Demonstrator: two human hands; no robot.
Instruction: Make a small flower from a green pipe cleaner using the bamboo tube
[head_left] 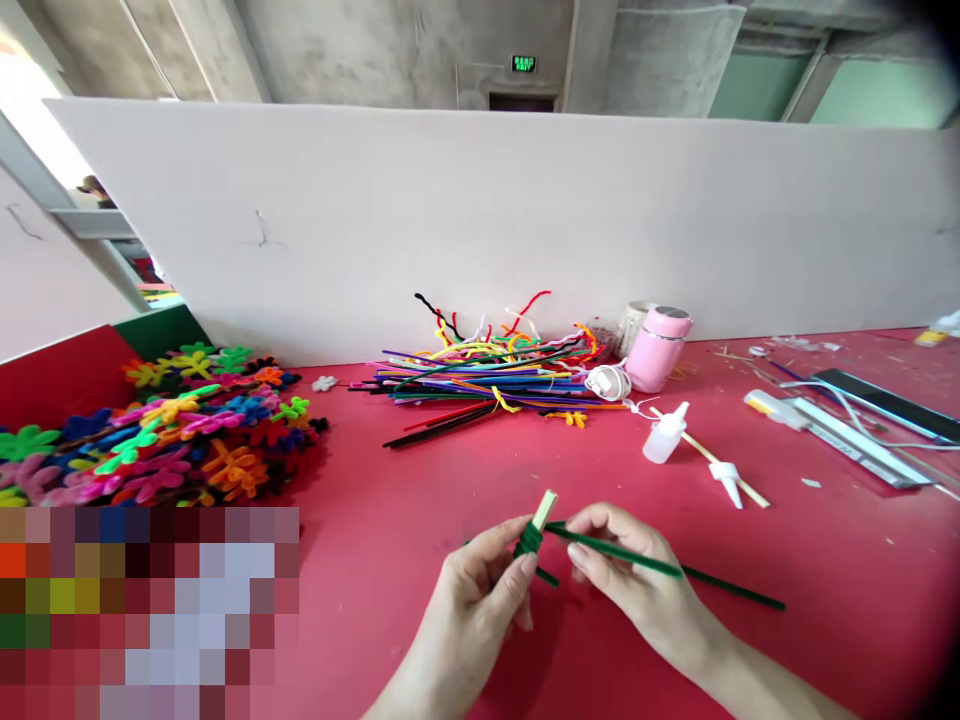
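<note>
My left hand [474,598] pinches a pale wooden stick [547,506] just below its bare top end. Dark green pipe cleaner is wound in several turns around that stick, between my thumb and fingers. A long length of green pipe cleaner [628,556] runs right from the winding, and my right hand [651,606] grips it between thumb and fingers. Another green strand [739,587] sticks out past the right wrist. One short green end [547,577] pokes out below the left thumb. The lower part of the stick is hidden by my left hand.
Bundled pipe cleaners [480,378] lie at the back centre. Colourful pipe-cleaner flowers [180,430] fill the left side. A pink cylinder [660,350], glue bottle [666,436], another stick [697,447] with a white nozzle [727,480], and a flat lamp-like bar [862,440] stand or lie right.
</note>
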